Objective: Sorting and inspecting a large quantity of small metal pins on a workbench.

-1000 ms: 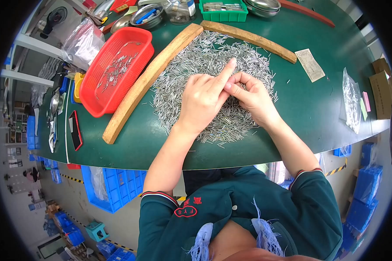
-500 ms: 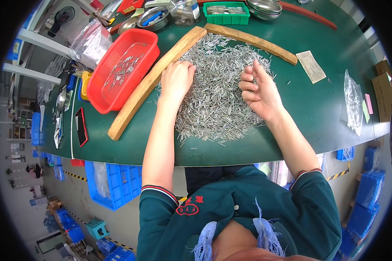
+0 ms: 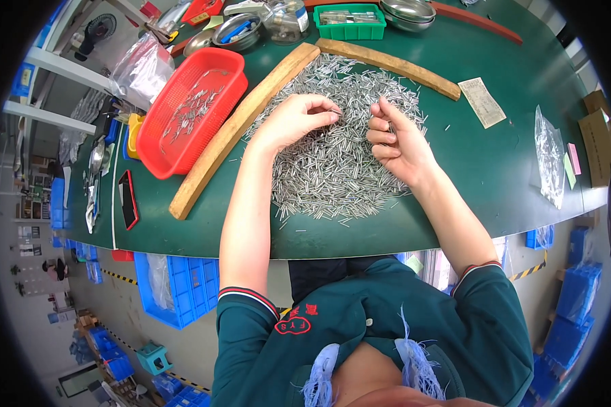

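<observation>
A broad heap of small silvery metal pins (image 3: 339,173) lies spread on the green table in front of me. Over its upper left part is my left hand (image 3: 297,121), thumb and forefinger pinched together; a tiny dark end shows at the tips, seemingly one metal pin. My right hand (image 3: 402,144) hovers above the heap's right side, its fingers curled inward and the thumb close to the forefinger. What lies inside those curled fingers is hidden.
Two wooden bars (image 3: 244,129) meet at a corner behind the heap. Left of them stands a red basket (image 3: 157,159) with some pins. A green tray (image 3: 349,31), metal bowls (image 3: 414,26) and a jar are at the back; a paper slip (image 3: 482,103) and plastic bag (image 3: 550,156) lie right.
My left hand has swung right from beside the wooden bar toward the right hand, its fingertips now pinched over the heap. The right hand has shifted slightly left, still curled.
</observation>
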Demonstrator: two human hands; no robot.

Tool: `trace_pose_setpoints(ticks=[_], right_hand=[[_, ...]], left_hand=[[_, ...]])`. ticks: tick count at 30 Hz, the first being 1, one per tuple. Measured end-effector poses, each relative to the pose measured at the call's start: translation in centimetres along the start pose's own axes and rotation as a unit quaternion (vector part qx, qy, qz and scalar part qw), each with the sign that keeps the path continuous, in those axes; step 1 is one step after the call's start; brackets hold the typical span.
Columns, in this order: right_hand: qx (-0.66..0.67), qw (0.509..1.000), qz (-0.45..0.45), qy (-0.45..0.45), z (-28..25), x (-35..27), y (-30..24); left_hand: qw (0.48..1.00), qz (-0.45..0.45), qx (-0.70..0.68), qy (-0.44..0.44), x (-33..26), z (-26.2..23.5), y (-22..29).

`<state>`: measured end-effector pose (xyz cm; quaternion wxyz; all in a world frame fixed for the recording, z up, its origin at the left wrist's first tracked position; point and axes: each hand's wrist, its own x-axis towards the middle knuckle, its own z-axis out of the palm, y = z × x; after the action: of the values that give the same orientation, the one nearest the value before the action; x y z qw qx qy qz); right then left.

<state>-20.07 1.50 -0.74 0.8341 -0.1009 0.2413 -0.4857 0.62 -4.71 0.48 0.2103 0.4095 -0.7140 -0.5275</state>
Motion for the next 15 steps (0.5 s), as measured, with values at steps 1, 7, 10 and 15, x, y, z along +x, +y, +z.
trace_pose_setpoints(ticks=[1, 7, 10, 15], right_hand=[[0.000, 1.000, 0.001, 0.000, 0.2, -0.1, 0.0], [-0.170, 0.985, -0.012, 0.016, 1.1, -0.7, 0.4], [-0.216, 0.976, -0.019, 0.012, 1.4, -0.8, 0.6], [-0.248, 0.966, -0.064, 0.020, 1.4, -0.9, 0.9]], left_hand=[[0.998, 0.025, -0.010, 0.063, -0.5, 0.6, 0.2], [0.969, 0.084, -0.085, 0.218, -1.9, 3.2, 0.5], [0.951, 0.117, -0.099, 0.267, -1.8, 4.3, 0.2], [0.943, 0.152, -0.019, 0.296, -1.7, 5.5, 0.2]])
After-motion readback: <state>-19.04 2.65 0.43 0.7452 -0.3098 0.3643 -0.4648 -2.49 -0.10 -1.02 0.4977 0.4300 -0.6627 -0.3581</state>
